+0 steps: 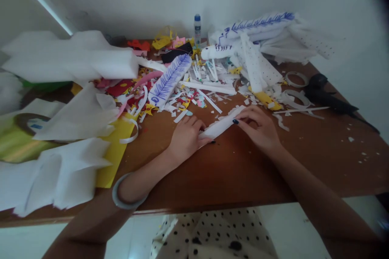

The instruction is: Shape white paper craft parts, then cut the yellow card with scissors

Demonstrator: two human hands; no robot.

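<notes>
Between my two hands lies a white strip of paper (217,128) with a ragged far edge, slanting up to the right just above the brown table. My left hand (187,135) pinches its lower left end, thumb on the near side. At the upper right end, my right hand (255,125) grips the strip between thumb and fingers; dark polish shows on the thumbnail. Beyond the strip lies a white piece with a blue feather-like drawing (170,80), amid many small paper scraps (194,103).
White foam sheets (69,58) and a large tape roll (33,123) crowd the left. A glue bottle (197,28) stands at the back. Clear tape rings (296,79) and a black tool (331,99), possibly a glue gun, lie right. The wooden table (243,178) ends near my body.
</notes>
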